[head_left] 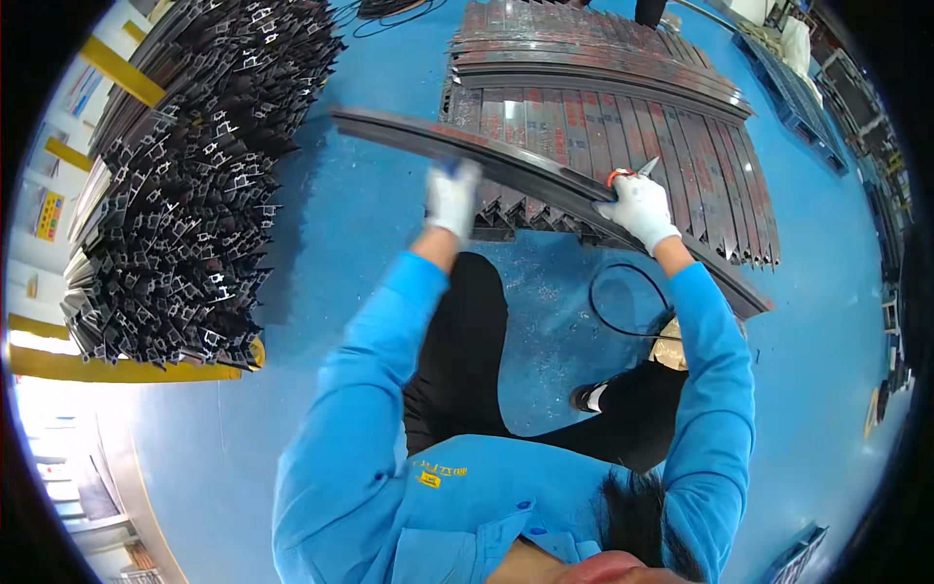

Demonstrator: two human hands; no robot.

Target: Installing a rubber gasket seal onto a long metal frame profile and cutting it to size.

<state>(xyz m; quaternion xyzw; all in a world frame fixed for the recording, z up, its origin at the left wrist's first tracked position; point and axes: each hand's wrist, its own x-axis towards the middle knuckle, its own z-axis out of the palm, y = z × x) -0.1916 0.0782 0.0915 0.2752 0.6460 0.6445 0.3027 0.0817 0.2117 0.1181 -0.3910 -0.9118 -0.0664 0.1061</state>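
Observation:
A long dark grey profile bar (516, 175) lies slantwise before me, its far left end past the edge of the stack. My right hand (639, 206), in a white glove, is closed around red-handled scissors (623, 176) and rests against the bar. The scissors' pale blade points up and away from me. On the bar's near side, my left hand (452, 200) wears a white glove with blue at the fingertips. Motion smears its fingers, so its grip is unclear. Beneath the bar, a stack of profiles (696, 180) with reddish printed film spreads out.
More profiles (593, 63) lie crosswise on the stack's far part. At left, a tall pile of dark profiles (185, 204) sits on a yellow rack (126, 372). A black loop of strap or cable (595, 302) lies on the blue floor (341, 234). Blue pallets (793, 102) stand far right.

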